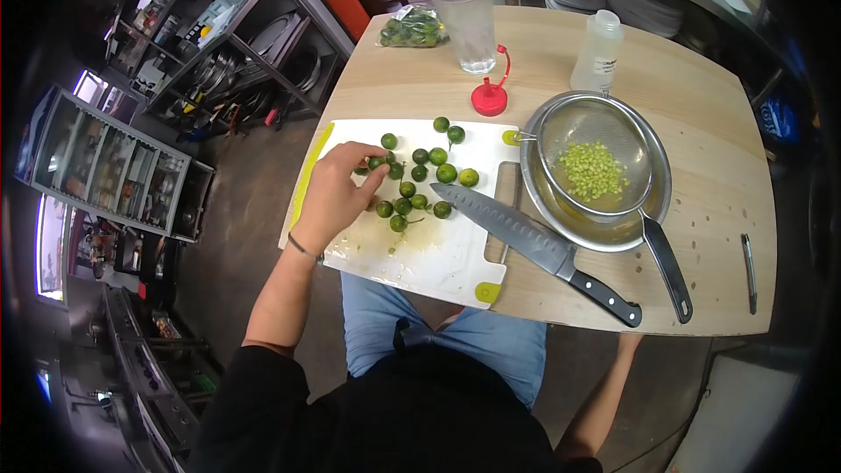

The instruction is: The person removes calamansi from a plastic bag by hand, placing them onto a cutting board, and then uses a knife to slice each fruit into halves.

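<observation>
My left hand [337, 188] is over the left part of a white cutting board [420, 267], thumb and forefinger closed around a small green lime [377, 163]. Several more small limes [437, 156] are scattered beside it, some with stems. A large chef's knife [517, 228] lies across the board's right side, its black handle on the table. Pale wet juice is spread on the board's near part. My right forearm [600, 398] hangs at the table's near edge; the tabletop hides that hand and its fingers.
A mesh strainer [547, 127] holding pale green seeds or bits rests over a metal bowl [661, 175]. Behind are a red squeeze-bottle cap [489, 100], a clear plastic bottle [598, 52], a tall glass [464, 26] and a bag of limes [412, 28]. A pen [749, 271] lies at right.
</observation>
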A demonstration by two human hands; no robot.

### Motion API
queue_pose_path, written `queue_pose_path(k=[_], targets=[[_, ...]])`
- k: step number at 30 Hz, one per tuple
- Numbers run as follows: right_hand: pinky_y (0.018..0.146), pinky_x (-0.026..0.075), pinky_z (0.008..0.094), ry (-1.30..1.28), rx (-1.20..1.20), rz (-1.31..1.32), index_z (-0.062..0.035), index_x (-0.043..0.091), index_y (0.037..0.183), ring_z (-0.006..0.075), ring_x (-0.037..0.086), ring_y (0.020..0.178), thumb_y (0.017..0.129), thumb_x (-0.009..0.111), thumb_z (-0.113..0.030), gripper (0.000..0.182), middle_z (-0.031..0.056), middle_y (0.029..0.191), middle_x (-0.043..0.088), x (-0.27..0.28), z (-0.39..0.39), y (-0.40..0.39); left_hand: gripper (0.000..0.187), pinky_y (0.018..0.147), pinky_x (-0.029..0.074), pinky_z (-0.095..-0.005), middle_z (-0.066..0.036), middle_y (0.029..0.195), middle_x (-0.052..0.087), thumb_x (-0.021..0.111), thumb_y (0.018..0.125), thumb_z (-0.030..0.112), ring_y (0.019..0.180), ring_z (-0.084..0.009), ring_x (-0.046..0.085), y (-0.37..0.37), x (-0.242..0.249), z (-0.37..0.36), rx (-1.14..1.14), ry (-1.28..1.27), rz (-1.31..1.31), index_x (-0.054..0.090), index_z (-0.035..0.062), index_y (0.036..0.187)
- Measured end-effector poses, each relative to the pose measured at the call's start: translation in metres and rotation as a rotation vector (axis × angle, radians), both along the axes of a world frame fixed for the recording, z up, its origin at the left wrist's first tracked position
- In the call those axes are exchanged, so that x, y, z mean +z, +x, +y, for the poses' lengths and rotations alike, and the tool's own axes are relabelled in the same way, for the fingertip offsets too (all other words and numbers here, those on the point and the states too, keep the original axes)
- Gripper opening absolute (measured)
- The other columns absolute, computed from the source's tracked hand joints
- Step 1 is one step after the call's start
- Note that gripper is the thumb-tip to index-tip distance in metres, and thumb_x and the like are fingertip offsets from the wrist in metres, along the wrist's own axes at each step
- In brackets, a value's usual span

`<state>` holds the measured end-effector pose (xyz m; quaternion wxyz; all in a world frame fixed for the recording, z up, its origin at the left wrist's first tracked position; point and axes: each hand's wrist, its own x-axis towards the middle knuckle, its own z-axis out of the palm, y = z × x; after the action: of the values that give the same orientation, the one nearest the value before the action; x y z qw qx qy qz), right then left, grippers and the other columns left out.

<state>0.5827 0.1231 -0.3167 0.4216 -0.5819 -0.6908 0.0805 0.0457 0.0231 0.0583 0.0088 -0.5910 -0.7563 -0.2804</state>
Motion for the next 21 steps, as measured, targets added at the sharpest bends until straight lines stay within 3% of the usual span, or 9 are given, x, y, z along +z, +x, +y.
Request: queue_pose_path(k=[4,9,13,18,21], targets=[[0.066,0.05,0.0349,-0.178,-0.153,0.074,-0.0023,0.066,0.104,0.0198,0.061,0.077,0.096,0.054,-0.011,0.017,0.0079,0.088,0.065,-0.004,0.033,-0.031,0.02,0.074,0.051,-0.0339,-0.011,0.093,0.069,0.074,0.081,0.009,0.083,-0.0257,0.064,-0.013,-0.011,0.007,-0.047,-0.093,0.073,0.07,0.0026,0.099],[0.066,0.05,0.0346,-0.186,-0.221,0.122,-0.0026,0.066,0.105,0.0196,0.061,0.077,0.096,0.054,-0.011,0.017,0.0078,0.089,0.065,-0.002,0.037,-0.044,0.016,0.082,0.05,-0.0387,-0.011,0.091,0.068,0.074,0.08,0.019,0.088,-0.0289,0.062,-0.021,-0.013,0.027,-0.081,-0.148,0.175,0.074,0.0053,0.087],[0.066,0.05,0.0343,-0.188,-0.238,0.141,-0.0027,0.066,0.105,0.0194,0.061,0.077,0.096,0.054,-0.011,0.017,0.0077,0.09,0.065,-0.001,0.035,-0.047,0.016,0.08,0.051,-0.0399,-0.012,0.086,0.068,0.075,0.079,0.022,0.087,-0.0299,0.062,-0.026,-0.011,0.044,-0.109,-0.203,0.229,0.075,0.0061,0.084],[0.066,0.05,0.034,-0.189,-0.246,0.165,-0.0029,0.066,0.106,0.0191,0.06,0.077,0.096,0.054,-0.011,0.018,0.0076,0.09,0.065,0.001,0.034,-0.048,0.021,0.075,0.052,-0.0402,-0.012,0.081,0.071,0.078,0.075,0.031,0.082,-0.0294,0.067,-0.027,-0.001,0.065,-0.052,-0.604,0.259,0.076,0.01,0.076],[0.066,0.049,0.0338,-0.191,-0.249,0.175,-0.0031,0.066,0.107,0.019,0.06,0.077,0.096,0.054,-0.011,0.018,0.0075,0.091,0.064,0.003,0.033,-0.048,0.019,0.071,0.054,-0.0406,-0.01,0.076,0.072,0.077,0.073,0.031,0.077,-0.0284,0.069,-0.019,0.009,0.073,0.006,-0.685,0.345,0.076,0.012,0.074]])
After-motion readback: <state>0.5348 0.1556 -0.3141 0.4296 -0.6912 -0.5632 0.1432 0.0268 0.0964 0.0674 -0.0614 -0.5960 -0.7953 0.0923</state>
